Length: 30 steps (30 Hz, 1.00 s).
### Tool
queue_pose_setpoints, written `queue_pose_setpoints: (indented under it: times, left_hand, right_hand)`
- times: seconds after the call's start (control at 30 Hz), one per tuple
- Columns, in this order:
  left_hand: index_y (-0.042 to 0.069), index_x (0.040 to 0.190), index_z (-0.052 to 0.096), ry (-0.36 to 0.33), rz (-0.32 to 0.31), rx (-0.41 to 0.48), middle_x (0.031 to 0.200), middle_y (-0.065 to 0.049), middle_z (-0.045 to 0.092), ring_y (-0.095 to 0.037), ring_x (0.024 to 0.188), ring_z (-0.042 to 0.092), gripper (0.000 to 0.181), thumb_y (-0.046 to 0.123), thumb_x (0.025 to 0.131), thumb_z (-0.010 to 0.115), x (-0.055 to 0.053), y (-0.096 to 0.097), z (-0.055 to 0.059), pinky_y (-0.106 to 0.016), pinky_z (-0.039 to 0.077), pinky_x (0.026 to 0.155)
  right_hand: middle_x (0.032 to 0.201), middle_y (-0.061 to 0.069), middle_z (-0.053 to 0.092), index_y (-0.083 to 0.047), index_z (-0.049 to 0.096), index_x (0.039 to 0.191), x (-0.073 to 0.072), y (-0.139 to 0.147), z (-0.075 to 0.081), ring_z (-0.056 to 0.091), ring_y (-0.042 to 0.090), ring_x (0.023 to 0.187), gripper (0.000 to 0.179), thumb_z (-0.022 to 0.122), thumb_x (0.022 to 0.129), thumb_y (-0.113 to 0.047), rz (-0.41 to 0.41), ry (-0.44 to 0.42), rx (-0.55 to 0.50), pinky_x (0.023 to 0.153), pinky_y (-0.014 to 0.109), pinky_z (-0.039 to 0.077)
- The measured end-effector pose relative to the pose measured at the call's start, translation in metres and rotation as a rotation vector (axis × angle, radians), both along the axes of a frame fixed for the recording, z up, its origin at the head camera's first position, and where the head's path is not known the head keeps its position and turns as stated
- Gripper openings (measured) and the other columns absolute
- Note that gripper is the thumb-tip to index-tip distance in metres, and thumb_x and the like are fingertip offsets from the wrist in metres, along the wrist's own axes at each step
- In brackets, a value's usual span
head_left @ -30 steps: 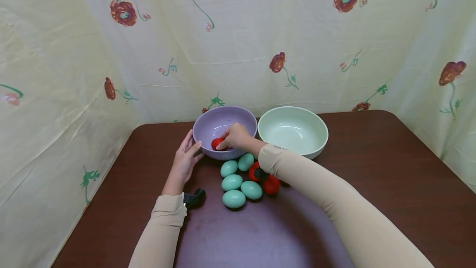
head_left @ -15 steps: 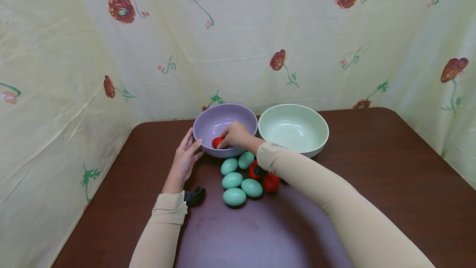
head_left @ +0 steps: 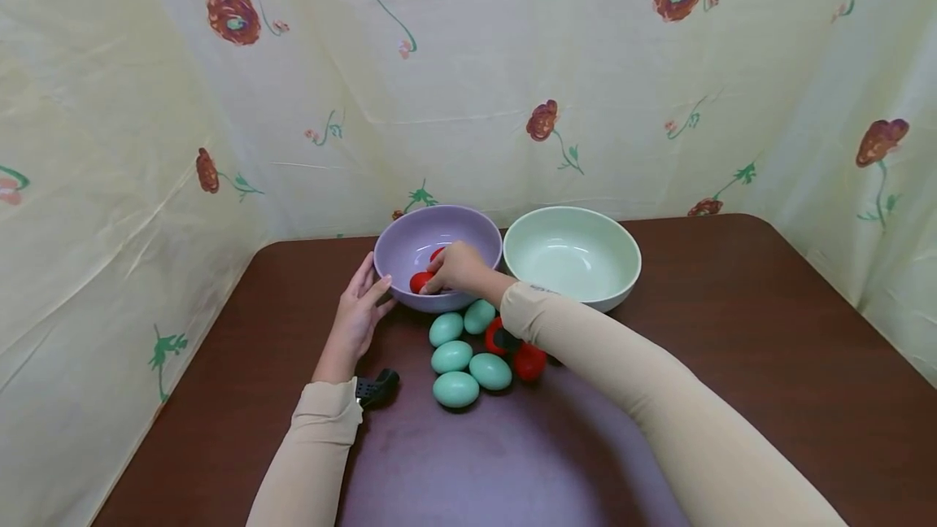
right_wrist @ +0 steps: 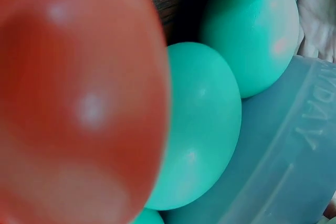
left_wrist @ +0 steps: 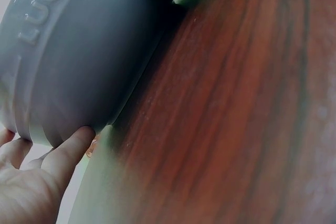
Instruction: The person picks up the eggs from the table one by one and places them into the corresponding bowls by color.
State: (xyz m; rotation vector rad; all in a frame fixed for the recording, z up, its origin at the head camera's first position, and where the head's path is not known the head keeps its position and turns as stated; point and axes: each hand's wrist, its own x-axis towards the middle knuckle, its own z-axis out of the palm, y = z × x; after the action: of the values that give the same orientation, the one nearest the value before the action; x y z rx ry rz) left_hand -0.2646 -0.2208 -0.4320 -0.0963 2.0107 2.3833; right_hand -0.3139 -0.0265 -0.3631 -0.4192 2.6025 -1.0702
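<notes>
My right hand (head_left: 463,267) reaches into the purple bowl (head_left: 410,236), thumb and fingers on a red egg (head_left: 420,281) near the front wall. Another red egg (head_left: 437,254) shows partly behind the fingers. My left hand (head_left: 355,317) rests against the bowl's left side. In the left wrist view its extended fingers (left_wrist: 71,153) touch the outer wall (left_wrist: 100,51). Several turquoise eggs (head_left: 456,389) lie on the table in front of the bowl. Beside them are red eggs (head_left: 529,362), partly hidden under my right forearm.
A pale green bowl (head_left: 571,226) stands right of the purple one, close against it, with no contents visible. The dark brown table (head_left: 732,307) ends at a flowered cloth (head_left: 468,88) behind. Large in the right wrist view is a red egg (right_wrist: 89,87) beside turquoise ones (right_wrist: 202,124).
A second red egg now shows inside the purple bowl behind my right fingers. The egg at my thumb sits slightly more to the left and shows more. My left hand stays put.
</notes>
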Motion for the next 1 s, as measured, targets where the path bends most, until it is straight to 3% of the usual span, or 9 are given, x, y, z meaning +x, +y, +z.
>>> queue_pose_setpoints:
  times: [0.33, 0.8, 1.0]
  left_hand:
    - [0.027, 0.161, 0.015, 0.000, 0.011, 0.001, 0.169, 0.005, 0.008, -0.022, 0.151, 0.030, 0.071, 0.023, 0.102, 0.055, 0.0034, -0.0031, -0.0009, -0.046, 0.039, 0.114]
    - [0.026, 0.161, 0.016, 0.003, 0.005, 0.010, 0.169, 0.004, 0.009, -0.023, 0.150, 0.032, 0.070, 0.018, 0.103, 0.054, -0.0001, 0.0010, 0.0024, -0.048, 0.039, 0.114]
    - [0.026, 0.161, 0.017, 0.000, 0.010, 0.000, 0.169, 0.004, 0.010, -0.023, 0.150, 0.032, 0.069, 0.020, 0.103, 0.054, 0.0001, 0.0009, 0.0019, -0.047, 0.039, 0.114]
  right_hand:
    - [0.103, 0.009, 0.076, -0.004, 0.076, 0.111, 0.0022, -0.0067, -0.0043, 0.057, 0.021, 0.097, 0.037, 0.085, 0.079, -0.022, 0.025, 0.077, 0.057, 0.073, 0.022, 0.053]
    - [0.097, 0.011, 0.077, -0.001, 0.077, 0.107, 0.0020, -0.0041, -0.0024, 0.060, 0.020, 0.087, 0.031, 0.083, 0.080, -0.016, 0.013, 0.074, 0.053, 0.075, 0.024, 0.057]
    - [0.102, 0.011, 0.077, -0.002, 0.077, 0.108, 0.0031, -0.0027, -0.0045, 0.064, 0.021, 0.094, 0.031, 0.083, 0.080, -0.015, 0.030, 0.121, 0.052, 0.082, 0.027, 0.058]
